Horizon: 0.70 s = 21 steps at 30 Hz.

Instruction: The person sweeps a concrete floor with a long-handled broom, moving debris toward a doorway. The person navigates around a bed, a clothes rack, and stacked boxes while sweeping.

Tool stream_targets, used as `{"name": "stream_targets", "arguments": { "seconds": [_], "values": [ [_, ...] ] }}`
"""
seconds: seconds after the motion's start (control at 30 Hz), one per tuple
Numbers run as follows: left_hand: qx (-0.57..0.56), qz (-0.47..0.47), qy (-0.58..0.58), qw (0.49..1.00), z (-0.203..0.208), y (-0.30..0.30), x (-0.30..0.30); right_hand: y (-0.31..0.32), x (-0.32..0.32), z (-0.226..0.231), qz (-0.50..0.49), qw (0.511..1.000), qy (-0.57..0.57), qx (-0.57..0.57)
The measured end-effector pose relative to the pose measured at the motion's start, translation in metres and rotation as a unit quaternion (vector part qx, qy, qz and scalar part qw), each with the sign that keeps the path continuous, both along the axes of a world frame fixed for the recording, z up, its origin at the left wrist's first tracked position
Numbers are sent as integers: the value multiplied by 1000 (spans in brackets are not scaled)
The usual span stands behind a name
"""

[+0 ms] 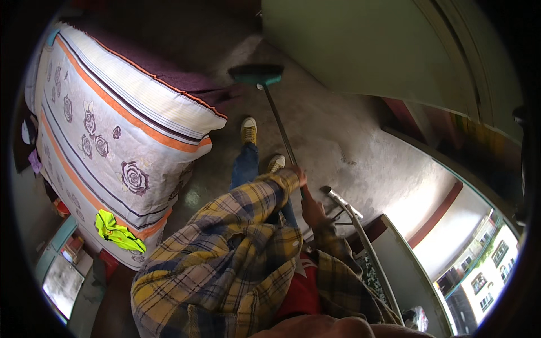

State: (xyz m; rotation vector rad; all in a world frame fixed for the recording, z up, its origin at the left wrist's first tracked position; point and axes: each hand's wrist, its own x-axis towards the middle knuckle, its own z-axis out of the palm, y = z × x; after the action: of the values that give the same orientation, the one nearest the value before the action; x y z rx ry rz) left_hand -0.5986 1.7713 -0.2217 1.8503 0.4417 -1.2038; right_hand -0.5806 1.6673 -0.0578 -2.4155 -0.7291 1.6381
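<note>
A push broom with a long dark handle [278, 119] reaches away from me across the grey floor. Its teal head with dark bristles [265, 78] rests on the floor beyond my feet, beside the bed. My left hand [300, 177], mostly covered by its plaid sleeve, is closed around the upper handle. Closer to my body, my right hand [313, 209] grips the same handle near its top end. My sneakers [248, 130] stand on the floor, left of the handle.
Left is a bed with a rose-patterned sheet [101, 129]; a neon yellow garment [119, 231] lies on it. A large pale green panel [366, 50] stands at the far right. Near my right side is a metal tube frame [360, 222]. Bright daylight enters through an opening [484, 270] at the lower right.
</note>
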Motion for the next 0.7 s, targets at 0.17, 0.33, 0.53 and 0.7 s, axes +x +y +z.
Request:
{"name": "stream_targets", "arguments": {
  "seconds": [0.17,0.33,0.53,0.7],
  "values": [
    [-92,32,60,993,63,-87,-37,-93,-26,64,-15,1000,24,-6],
    [-35,232,-126,964,63,-113,-62,-106,-30,92,-33,999,-10,37],
    [100,241,-111,959,1,-49,8,-48,13,4,-150,981,-38,116],
    [132,-176,-92,971,23,-77,-5,-81,-34,-22,-191,977,-59,75]
  ]
}}
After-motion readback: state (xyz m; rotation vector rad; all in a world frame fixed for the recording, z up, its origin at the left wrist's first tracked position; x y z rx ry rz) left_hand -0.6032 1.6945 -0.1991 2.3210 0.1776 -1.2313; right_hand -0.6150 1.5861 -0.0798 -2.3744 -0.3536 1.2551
